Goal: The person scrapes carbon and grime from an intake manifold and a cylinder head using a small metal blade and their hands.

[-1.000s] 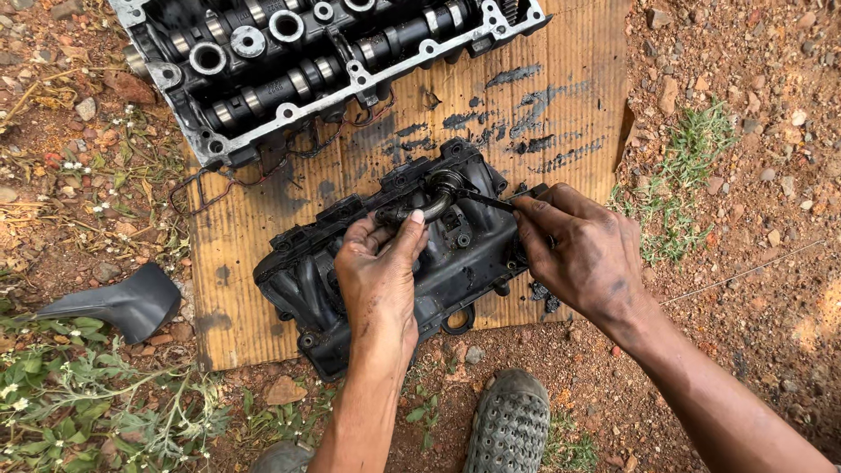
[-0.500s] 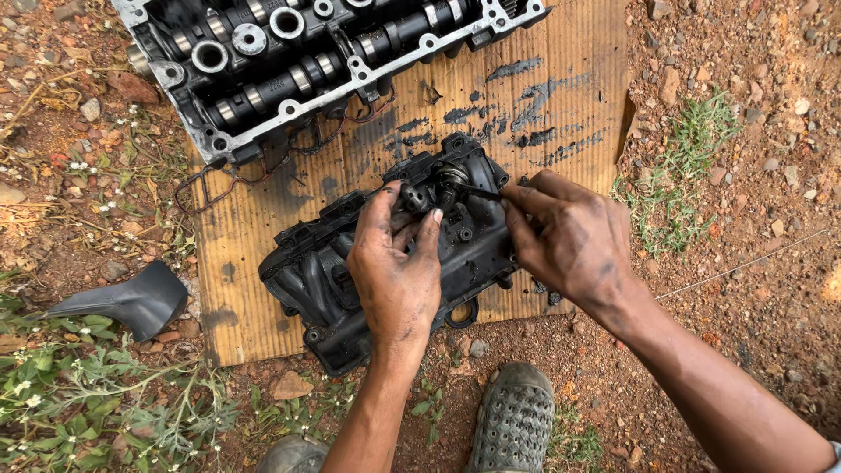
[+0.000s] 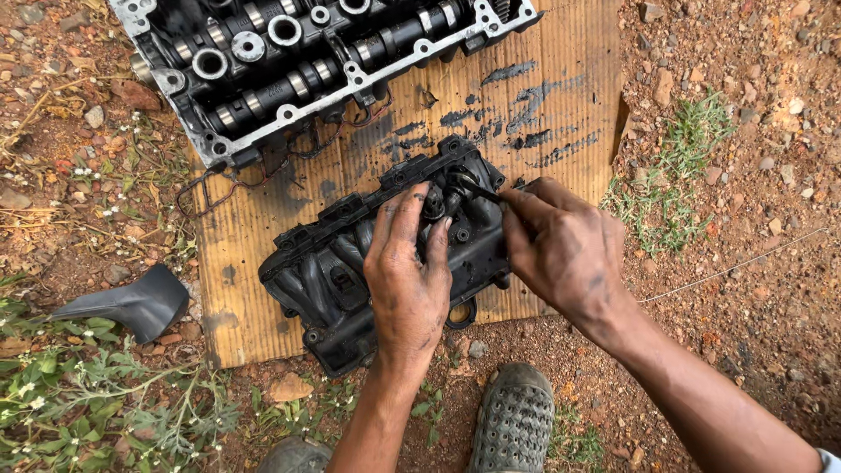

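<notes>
Our left hand [image 3: 407, 276] has slid flat onto the black cover [image 3: 337, 280], fingers spread, gripping nothing; our right hand [image 3: 561, 250] still pinches a thin tool [image 3: 480, 193] just ahead

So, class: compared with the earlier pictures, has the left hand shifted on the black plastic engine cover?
Yes. The left hand has slid along the black plastic engine cover, nearer the camera-side edge of the corrugated cardboard sheet.

greasy black plastic engine cover [image 3: 350, 280] lies slantwise, flat on stained cardboard [image 3: 561, 131].
</notes>
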